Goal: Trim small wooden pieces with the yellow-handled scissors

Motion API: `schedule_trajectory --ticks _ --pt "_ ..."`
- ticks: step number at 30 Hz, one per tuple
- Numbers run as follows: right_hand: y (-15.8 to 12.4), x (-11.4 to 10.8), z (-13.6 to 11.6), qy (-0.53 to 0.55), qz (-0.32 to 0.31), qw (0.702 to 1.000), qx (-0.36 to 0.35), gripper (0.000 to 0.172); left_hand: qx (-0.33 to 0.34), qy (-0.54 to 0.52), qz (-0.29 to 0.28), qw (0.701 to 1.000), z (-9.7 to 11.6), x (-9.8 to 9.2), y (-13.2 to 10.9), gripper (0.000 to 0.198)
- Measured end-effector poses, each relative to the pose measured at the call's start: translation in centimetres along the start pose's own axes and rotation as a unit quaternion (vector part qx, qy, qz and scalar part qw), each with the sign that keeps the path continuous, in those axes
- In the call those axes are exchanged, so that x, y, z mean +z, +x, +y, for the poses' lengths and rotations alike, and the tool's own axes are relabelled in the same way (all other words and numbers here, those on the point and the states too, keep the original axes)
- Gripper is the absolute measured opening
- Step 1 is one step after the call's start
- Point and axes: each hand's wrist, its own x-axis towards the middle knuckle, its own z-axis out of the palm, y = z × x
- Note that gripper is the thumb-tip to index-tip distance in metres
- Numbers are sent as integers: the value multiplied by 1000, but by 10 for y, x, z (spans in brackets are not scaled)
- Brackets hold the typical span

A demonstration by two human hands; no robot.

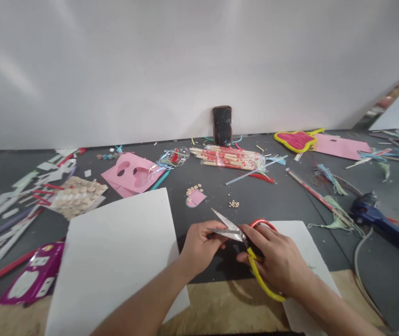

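Note:
My right hand (273, 254) is closed around the handles of a pair of scissors (232, 231), one loop red and the other yellow. The blades are spread apart and point left. My left hand (203, 245) pinches at the lower blade, its fingertips together; whatever they hold, if anything, is too small or hidden to make out. Just beyond the blades lie a small pink paper piece (195, 198) with beads along its top and a little heap of beads (234, 204).
White boards (122, 261) flank my hands. Behind are pink card with cut-out holes (132, 172), wrapped wooden sticks (225, 157) and a phone (222, 125) against the wall. At right lies a blue glue gun (385, 221) with its cable; at left, a purple packet (34, 275) and paper strips.

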Motion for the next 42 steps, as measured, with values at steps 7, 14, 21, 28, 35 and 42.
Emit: schedule_trajectory --ticks 7,14,21,28,35,42 --pt "6 1 -1 6 -22 999 29 49 -12 -8 27 1000 0 1 1 9" --pt "8 -8 -8 24 -15 999 29 63 20 38 30 999 5 -3 -3 21" --pt "9 -4 -7 32 -16 999 19 59 0 40 11 999 7 -4 -2 22" --pt "5 1 -2 19 -10 1000 8 48 -16 43 11 999 8 -4 -1 17" --pt "2 1 -2 6 -3 1000 11 42 -17 -2 -6 1000 3 0 -2 14" --pt "7 -3 -4 19 -8 999 28 51 -8 4 15 1000 4 -1 -2 11"
